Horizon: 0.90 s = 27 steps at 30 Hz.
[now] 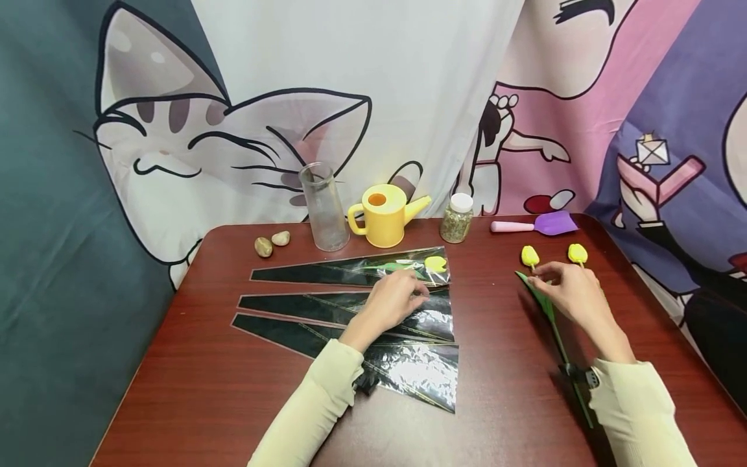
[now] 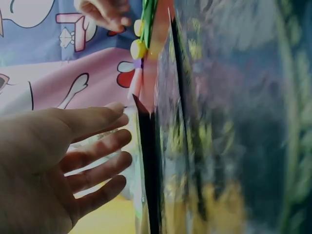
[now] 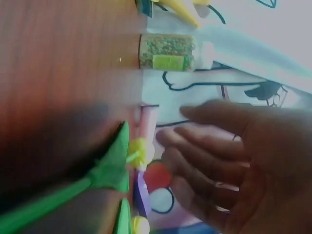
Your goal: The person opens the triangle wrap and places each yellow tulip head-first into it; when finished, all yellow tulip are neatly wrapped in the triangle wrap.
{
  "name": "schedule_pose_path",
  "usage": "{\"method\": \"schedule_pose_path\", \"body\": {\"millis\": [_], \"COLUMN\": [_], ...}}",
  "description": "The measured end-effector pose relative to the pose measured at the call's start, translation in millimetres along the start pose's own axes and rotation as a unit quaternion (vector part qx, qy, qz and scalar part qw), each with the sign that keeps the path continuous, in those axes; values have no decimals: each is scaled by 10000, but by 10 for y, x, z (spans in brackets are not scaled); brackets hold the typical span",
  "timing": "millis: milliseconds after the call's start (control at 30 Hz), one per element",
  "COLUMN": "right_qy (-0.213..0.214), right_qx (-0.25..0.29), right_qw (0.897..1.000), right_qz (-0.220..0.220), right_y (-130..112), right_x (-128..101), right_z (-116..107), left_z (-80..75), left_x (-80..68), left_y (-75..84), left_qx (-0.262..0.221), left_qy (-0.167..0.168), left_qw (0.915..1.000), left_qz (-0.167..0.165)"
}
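My left hand (image 1: pixel 392 301) hovers over the middle black-and-clear flower sleeve (image 1: pixel 274 302), fingers loosely bent and holding nothing. A yellow tulip (image 1: pixel 435 264) lies inside the far sleeve (image 1: pixel 292 272), its green leaf showing through the film. Nearest me is a third sleeve (image 1: pixel 408 370), shiny with glare. On the right, my right hand (image 1: pixel 574 298) is above two more yellow tulips (image 1: pixel 530 255); its fingers are relaxed and apart from the flowers in the right wrist view. A green leaf and stem (image 1: pixel 548 310) run toward me below that hand, which hides part of the second tulip (image 1: pixel 578 253).
Along the back edge stand a clear glass vase (image 1: pixel 327 214), a yellow watering can (image 1: pixel 385 217) and a white-lidded jar of green bits (image 1: pixel 457 220). Two stones (image 1: pixel 264 246) lie left of the vase. A purple shovel (image 1: pixel 554 223) with a pink handle lies back right.
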State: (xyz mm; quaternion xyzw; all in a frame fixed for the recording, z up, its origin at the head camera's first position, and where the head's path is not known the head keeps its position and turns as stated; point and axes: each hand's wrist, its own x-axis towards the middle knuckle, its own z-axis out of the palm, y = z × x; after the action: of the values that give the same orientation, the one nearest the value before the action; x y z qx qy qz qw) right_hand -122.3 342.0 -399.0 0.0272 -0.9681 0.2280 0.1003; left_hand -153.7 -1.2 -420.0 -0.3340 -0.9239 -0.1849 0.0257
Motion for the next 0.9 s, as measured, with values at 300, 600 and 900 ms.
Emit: {"method": "schedule_pose_path", "body": {"millis": [300,600,900], "right_qy": [-664,-1287,-1060], "right_qx": [-460,-269,-227], "right_qw": [9910,9773,9748], "right_qz": [1071,1664,1950], "right_y": [60,91,122], "right_x": [-456,-655,-701], "right_z": [-39,-20,3], "left_z": [141,238,271], "left_x": [-84,-96,-77], "left_y": [4,-12,-32], "left_qx": [-109,-121,-152], "left_qy": [-233,-290,-101], "left_qw": [9997,9994,9998], "left_qz": [-48,-114,-52]}}
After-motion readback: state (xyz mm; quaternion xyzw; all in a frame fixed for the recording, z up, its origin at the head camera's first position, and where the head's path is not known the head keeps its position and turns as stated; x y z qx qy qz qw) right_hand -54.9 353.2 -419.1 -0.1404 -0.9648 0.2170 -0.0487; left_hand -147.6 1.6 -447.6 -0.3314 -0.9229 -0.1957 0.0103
